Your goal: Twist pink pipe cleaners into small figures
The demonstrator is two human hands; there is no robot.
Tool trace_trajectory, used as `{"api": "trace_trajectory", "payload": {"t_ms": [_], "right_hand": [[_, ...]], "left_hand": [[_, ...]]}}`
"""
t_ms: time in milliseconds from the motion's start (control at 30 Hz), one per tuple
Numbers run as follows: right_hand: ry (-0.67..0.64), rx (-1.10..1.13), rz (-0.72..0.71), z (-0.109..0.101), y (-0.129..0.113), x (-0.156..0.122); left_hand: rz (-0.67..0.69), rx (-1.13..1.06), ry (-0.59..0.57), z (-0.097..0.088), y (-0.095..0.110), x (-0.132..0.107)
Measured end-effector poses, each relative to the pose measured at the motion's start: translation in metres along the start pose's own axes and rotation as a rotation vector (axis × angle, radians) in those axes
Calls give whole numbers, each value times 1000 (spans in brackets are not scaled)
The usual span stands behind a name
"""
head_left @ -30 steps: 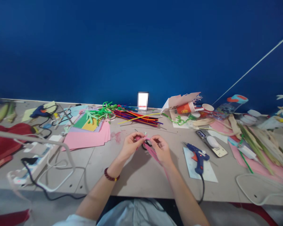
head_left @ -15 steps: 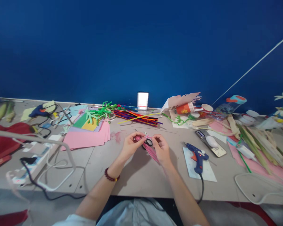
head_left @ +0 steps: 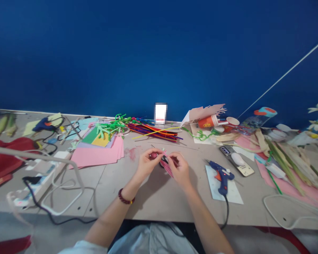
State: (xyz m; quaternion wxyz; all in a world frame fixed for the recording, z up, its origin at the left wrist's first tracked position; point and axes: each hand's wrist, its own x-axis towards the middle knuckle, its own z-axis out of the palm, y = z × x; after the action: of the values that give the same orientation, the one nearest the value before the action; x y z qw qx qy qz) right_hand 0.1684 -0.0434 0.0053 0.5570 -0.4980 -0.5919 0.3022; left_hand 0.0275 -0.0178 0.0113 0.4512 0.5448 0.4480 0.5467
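Shorter now: the pink pipe cleaner strands (head_left: 168, 170) hang much less far below your hands than a second ago, loose ends drawn up toward your right hand (head_left: 180, 170). They're held just over the middle of the table, near edge side of the pink stain. Your left hand (head_left: 148, 164) is closed, thumb and fingers pinching a rounded pink wad (head_left: 154, 155) at the strands' left end. Right-hand fingers are curled in on the strands, gripping them; exact finger placement is hidden. Black scissor handles (head_left: 163, 161) sit between your hands, partly covered, and you can't tell whether either hand grips them. Dark red bead bracelet (head_left: 125, 197) on your left wrist.

Table (head_left: 116, 197) around you: pink paper stack (head_left: 95, 157) far left of your hands, blue glue gun (head_left: 221, 178) on a white card (head_left: 228, 194) to the right, phone (head_left: 235, 160) just beyond it. Multicolored pipe cleaner bundle (head_left: 153, 133) lies far side, green pipe cleaner tangle (head_left: 108, 128) beside it. Orange paper cup (head_left: 208, 121) lies tipped over far right. Power strip (head_left: 39, 180) near left.
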Motion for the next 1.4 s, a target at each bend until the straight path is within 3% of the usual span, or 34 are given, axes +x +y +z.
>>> {"api": "trace_trajectory", "payload": {"t_ms": [433,1100,1400], "right_hand": [[-71,158,150,2,7,-2],[-135,118,26,-7,5,4],[-83,210,130,-6,7,1]], "left_hand": [[147,165,-3,1,0,-4],[380,303,-51,1,3,-8],[465,340,-80,2,2,-8]]}}
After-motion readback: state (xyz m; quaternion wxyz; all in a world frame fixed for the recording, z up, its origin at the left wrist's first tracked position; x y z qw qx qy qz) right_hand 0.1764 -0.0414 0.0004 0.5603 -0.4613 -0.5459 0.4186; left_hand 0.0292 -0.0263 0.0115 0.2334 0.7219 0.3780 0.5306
